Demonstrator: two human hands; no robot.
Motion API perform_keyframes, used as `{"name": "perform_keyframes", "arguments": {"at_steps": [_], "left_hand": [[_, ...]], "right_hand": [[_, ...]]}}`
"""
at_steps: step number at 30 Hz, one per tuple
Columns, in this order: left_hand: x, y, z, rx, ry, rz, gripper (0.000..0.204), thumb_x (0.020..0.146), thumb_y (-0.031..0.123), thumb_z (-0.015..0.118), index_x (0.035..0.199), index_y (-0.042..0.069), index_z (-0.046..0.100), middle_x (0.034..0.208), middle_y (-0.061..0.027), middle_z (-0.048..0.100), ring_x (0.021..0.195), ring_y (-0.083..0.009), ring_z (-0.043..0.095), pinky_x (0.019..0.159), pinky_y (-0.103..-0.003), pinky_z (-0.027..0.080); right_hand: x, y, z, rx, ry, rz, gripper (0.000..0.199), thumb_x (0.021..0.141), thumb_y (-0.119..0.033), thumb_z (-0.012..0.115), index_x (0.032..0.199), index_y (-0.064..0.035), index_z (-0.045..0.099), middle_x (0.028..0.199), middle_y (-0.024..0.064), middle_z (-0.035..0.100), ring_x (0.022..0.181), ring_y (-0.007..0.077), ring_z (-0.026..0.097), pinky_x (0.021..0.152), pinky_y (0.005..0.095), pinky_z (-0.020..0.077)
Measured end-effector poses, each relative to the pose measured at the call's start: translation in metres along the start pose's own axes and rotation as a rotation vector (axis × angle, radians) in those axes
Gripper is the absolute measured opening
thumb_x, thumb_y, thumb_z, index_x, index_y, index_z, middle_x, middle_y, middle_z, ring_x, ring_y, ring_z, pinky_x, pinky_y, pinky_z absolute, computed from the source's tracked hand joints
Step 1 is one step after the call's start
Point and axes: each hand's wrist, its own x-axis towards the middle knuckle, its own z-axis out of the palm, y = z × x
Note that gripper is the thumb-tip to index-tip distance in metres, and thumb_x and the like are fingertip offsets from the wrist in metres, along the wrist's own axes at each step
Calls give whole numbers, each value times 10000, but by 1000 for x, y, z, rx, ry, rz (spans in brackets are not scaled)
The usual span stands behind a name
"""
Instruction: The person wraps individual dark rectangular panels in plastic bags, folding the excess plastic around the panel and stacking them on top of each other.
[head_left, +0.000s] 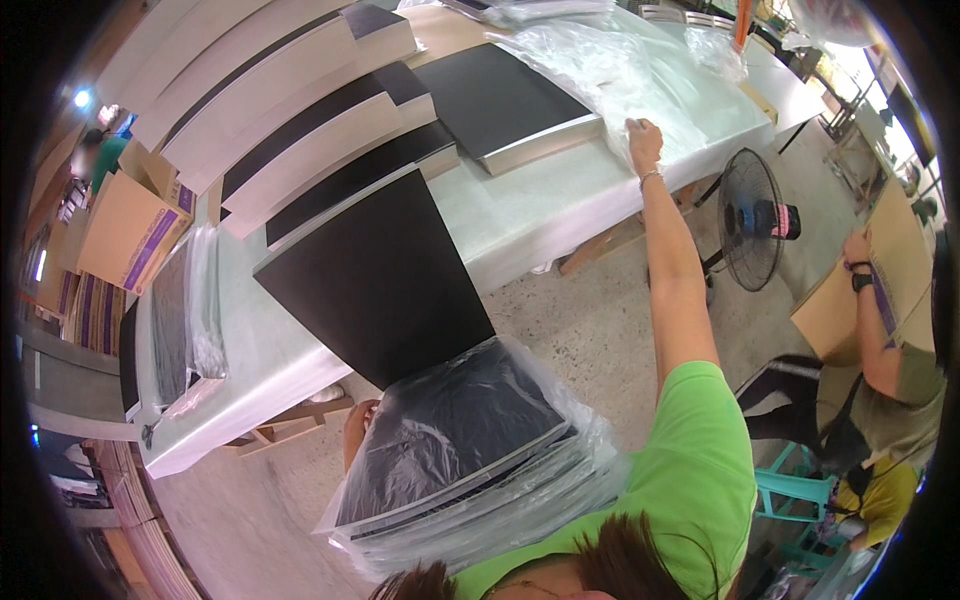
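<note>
The right hand [645, 140] is reaching far out over the table [520, 215], its fingers pinching the edge of a clear plastic sheet [620, 75] lying just beside a black panel [500, 105]. The left hand [358, 430] is mostly hiding under a bagged panel [460, 450]; it seems to be gripping the bag's lower edge, though I cannot tell for sure. That bag is covering the near end of a black board [375, 270] jutting off the table. A fan [752, 220] is standing on the floor, near a person holding a cardboard box [860, 290]

Left hand [356, 432] mostly behind bagged panel [455, 450]
</note>
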Motion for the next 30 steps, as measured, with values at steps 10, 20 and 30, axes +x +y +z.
{"name": "perform_keyframes", "arguments": {"at_steps": [10,20,30], "left_hand": [[-1,-10,-6,9,116,53,146,857,38,522,979,17,599,867,-87,582,755,-180,532,689,-277,418],[53,117,-76,-153,383,251,162,878,13,486,1003,-13,584,901,-77,567,808,-145,523,742,-251,421],[88,240,-19,-505,21,710,682,688,135,715,1269,4,382,1278,-126,385,1187,-242,413,983,-348,333]], "right_hand": [[39,-32,-45,-6,-93,-169,211,843,-296,537,921,-154,674,887,115,653,887,286,598,765,500,380],[-1,-90,-75,223,471,-660,197,873,-48,400,939,27,570,893,210,601,828,383,566,746,411,440],[-288,-253,-195,520,-1101,-904,105,822,-180,524,886,-104,558,836,115,600,793,339,581,688,438,458]]}}
